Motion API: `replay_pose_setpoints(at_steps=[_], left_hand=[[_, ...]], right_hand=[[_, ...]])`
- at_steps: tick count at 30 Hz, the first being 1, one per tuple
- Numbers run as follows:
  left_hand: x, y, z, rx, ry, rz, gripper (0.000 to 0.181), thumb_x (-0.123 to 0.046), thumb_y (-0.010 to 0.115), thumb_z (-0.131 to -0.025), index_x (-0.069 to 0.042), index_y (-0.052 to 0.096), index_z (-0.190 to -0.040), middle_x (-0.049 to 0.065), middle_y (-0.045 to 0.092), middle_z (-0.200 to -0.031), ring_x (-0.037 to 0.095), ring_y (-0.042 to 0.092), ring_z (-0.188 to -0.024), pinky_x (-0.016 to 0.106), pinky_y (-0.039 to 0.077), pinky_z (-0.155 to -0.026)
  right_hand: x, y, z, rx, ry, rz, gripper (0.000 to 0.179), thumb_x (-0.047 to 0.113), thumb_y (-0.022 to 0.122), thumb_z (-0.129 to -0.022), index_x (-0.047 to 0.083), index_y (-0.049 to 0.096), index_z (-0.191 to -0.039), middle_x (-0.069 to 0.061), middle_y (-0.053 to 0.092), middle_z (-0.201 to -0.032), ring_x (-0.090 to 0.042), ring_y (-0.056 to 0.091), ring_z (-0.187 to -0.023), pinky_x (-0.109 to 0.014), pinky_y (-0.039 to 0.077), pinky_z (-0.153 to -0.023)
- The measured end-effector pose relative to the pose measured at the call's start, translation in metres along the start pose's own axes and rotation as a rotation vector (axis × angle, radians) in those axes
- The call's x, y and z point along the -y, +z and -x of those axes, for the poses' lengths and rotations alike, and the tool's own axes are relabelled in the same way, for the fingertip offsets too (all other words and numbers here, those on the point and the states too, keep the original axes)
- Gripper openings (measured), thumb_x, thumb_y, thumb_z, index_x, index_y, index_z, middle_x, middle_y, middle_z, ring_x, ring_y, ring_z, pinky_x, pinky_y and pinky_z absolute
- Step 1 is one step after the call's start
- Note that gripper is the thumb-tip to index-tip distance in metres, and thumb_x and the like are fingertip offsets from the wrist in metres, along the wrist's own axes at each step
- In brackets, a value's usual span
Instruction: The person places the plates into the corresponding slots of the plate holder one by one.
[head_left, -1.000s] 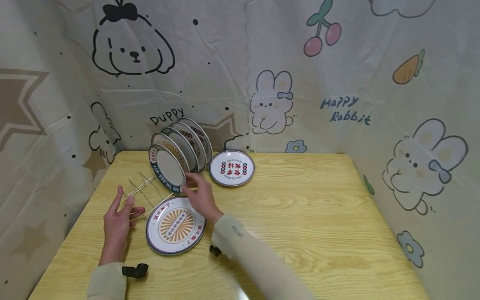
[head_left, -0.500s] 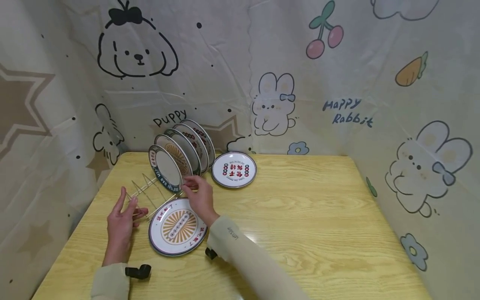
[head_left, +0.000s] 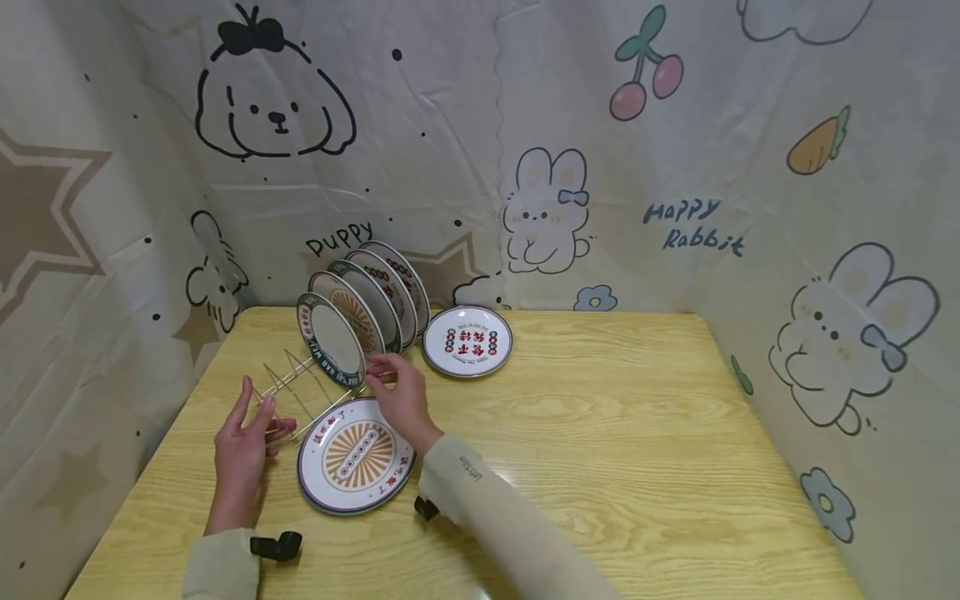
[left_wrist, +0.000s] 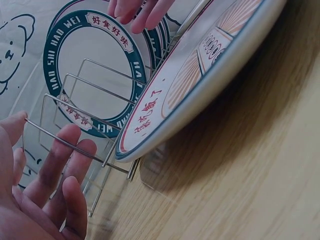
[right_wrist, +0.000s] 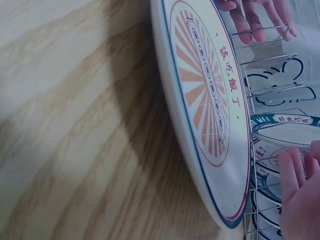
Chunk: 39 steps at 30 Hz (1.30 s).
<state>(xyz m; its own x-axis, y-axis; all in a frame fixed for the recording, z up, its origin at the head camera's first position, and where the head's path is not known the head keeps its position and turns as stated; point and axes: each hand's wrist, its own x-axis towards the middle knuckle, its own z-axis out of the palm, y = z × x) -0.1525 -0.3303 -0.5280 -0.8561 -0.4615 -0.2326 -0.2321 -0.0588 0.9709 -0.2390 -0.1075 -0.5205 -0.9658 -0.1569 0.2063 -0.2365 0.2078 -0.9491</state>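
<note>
At the left of the table stands a gold-coloured wire plate rack (head_left: 300, 392). My left hand (head_left: 243, 454) grips its near end, the end wire (left_wrist: 70, 142) between thumb and fingers. A white plate with a dark green lettered rim (head_left: 330, 340) stands tilted in the rack, nearest to me in the row. My right hand (head_left: 401, 396) pinches this plate's right edge. Behind it lean several more plates (head_left: 386, 292). A plate with an orange sunburst (head_left: 357, 454) lies in front of the rack, close to both hands; the right wrist view shows this sunburst plate (right_wrist: 205, 95) large.
A smaller plate with red characters (head_left: 467, 342) lies flat right of the rack. The wooden table (head_left: 600, 433) extends to the right. A patterned cloth (head_left: 450, 125) hangs behind and at the sides. Several rack slots nearest my left hand hold no plate.
The green-rimmed plate has shifted slightly left, away from the row behind it, with my right hand at its edge. The left hand stays on the rack. The head view has shifted a little.
</note>
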Motion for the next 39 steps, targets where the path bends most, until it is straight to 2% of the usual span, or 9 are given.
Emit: replay_pose_setpoints(at_steps=[4,8,11,15,22,27,32,39], left_hand=[[-0.001,0.000,0.002,-0.003,-0.004,-0.007,0.061,-0.055,0.061,-0.100,-0.061,0.031,-0.152,-0.014,0.077,-0.077,-0.002,0.074,-0.075,0.023,0.048,-0.058],[-0.001,-0.001,0.003,0.000,0.005,-0.014,0.061,-0.055,0.060,-0.100,-0.060,0.030,-0.152,-0.015,0.077,-0.077,-0.002,0.074,-0.075,0.023,0.048,-0.058],[-0.001,-0.003,0.002,0.001,0.014,-0.015,0.061,-0.055,0.060,-0.100,-0.060,0.030,-0.153,-0.015,0.077,-0.076,-0.002,0.074,-0.074,0.023,0.048,-0.057],[-0.001,-0.004,0.001,-0.003,0.010,-0.015,0.060,-0.055,0.060,-0.100,-0.061,0.031,-0.152,-0.015,0.077,-0.075,-0.003,0.074,-0.074,0.022,0.048,-0.057],[0.000,-0.004,0.002,-0.015,0.003,-0.019,0.061,-0.055,0.059,-0.100,-0.060,0.030,-0.153,-0.016,0.076,-0.073,-0.003,0.073,-0.073,0.022,0.047,-0.056],[-0.001,-0.002,0.003,-0.016,-0.003,-0.027,0.060,-0.056,0.059,-0.100,-0.061,0.030,-0.152,-0.016,0.076,-0.074,-0.004,0.073,-0.074,0.023,0.047,-0.058],[-0.002,-0.001,0.003,-0.007,-0.006,-0.034,0.060,-0.056,0.059,-0.100,-0.062,0.029,-0.152,-0.016,0.076,-0.075,-0.004,0.073,-0.075,0.023,0.047,-0.059],[-0.001,0.000,0.002,0.008,0.008,-0.039,0.062,-0.054,0.059,-0.101,-0.058,0.028,-0.155,-0.016,0.077,-0.075,-0.004,0.073,-0.075,0.023,0.048,-0.058]], right_hand=[[0.002,-0.009,0.002,0.027,-0.008,-0.009,0.027,0.006,0.073,-0.096,0.009,0.072,-0.123,-0.007,0.076,-0.110,-0.018,0.073,-0.097,-0.019,0.055,-0.083],[0.001,-0.022,-0.001,0.016,-0.036,0.004,0.023,0.007,0.071,-0.097,0.008,0.074,-0.120,-0.007,0.076,-0.106,-0.016,0.071,-0.095,-0.021,0.055,-0.083],[-0.002,-0.035,-0.006,-0.013,-0.049,0.017,0.021,0.007,0.071,-0.097,0.007,0.074,-0.118,-0.009,0.076,-0.103,-0.015,0.070,-0.090,-0.021,0.055,-0.082],[-0.007,-0.057,-0.013,-0.059,-0.025,-0.008,0.022,0.006,0.071,-0.097,0.004,0.073,-0.118,-0.012,0.074,-0.101,-0.017,0.069,-0.085,-0.022,0.056,-0.076],[-0.024,-0.094,-0.028,-0.148,0.008,-0.024,0.028,0.002,0.069,-0.096,-0.001,0.070,-0.123,-0.017,0.072,-0.101,-0.013,0.066,-0.080,-0.023,0.057,-0.072],[-0.035,-0.117,-0.033,-0.204,0.067,-0.031,0.032,0.001,0.070,-0.096,-0.002,0.067,-0.128,-0.018,0.070,-0.104,-0.013,0.065,-0.079,-0.024,0.059,-0.067],[-0.042,-0.137,-0.034,-0.272,0.140,0.043,0.034,0.005,0.071,-0.096,0.004,0.067,-0.130,-0.015,0.071,-0.107,-0.018,0.066,-0.087,-0.024,0.056,-0.073],[-0.051,-0.155,-0.034,-0.349,0.240,0.109,0.039,0.005,0.071,-0.096,0.006,0.065,-0.134,-0.015,0.069,-0.111,-0.026,0.067,-0.095,-0.033,0.058,-0.078]])
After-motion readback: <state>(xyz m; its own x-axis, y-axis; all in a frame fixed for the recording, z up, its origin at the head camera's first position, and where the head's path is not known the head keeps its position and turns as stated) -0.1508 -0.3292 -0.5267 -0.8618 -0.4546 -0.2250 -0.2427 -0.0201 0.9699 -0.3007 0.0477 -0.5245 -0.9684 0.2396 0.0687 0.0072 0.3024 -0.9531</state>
